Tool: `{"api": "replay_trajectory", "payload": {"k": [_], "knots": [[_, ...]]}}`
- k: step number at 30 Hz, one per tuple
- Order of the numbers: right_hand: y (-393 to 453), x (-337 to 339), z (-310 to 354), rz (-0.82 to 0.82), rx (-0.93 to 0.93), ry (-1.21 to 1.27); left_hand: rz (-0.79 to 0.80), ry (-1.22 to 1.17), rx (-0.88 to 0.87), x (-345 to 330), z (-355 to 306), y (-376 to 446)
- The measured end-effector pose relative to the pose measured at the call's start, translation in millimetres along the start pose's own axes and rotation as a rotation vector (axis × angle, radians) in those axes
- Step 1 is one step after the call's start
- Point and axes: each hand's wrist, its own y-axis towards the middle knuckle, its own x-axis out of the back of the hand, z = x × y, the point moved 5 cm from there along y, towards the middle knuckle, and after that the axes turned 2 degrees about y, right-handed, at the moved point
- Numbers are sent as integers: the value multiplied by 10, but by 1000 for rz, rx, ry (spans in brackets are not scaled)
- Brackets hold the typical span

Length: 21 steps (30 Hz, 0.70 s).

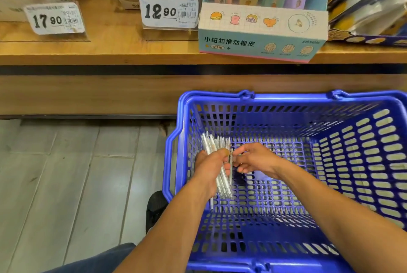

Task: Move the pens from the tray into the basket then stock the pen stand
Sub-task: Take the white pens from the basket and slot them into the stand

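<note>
Basket (pixel 286 98) | left hand (pixel 208 168) fingers grip pens (pixel 220 162) inside | right hand (pixel 255 158) fingers pinch one

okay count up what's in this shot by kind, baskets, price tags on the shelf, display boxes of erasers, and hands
blue basket: 1
price tags: 2
eraser display box: 1
hands: 2, left hand gripping a bundle of pens, right hand beside it
Total: 6

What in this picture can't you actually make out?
- How many pens: bunched in the left hand, which covers their middles.
- What the right hand pinches: its fingers hide it.
- Small print on the price tags: too blurred.
- The basket: right and near sides cut off by the frame.
- Tray and pen stand: not identifiable.
</note>
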Motion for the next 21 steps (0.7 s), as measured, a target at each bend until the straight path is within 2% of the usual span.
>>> {"api": "replay_trajectory", "payload": {"k": [3,7,10,16,19,21], "knots": [[227,20,-151,-288,-44,-163,4,17,15,-2,-4,-12],[420,-120,-203,-364,-76,-481,-23,12,5,18,-5,-8],[468,-194,-261,-422,-130,-590,-29,-2,5,22,1,10],[511,-178,-429,-494,-177,-586,-14,35,7,6,20,39],[489,-152,-462,-450,-158,-568,-10,30,10,-4,21,40],[433,-108,-461,-407,-100,-454,-17,34,16,-7,20,28]]}}
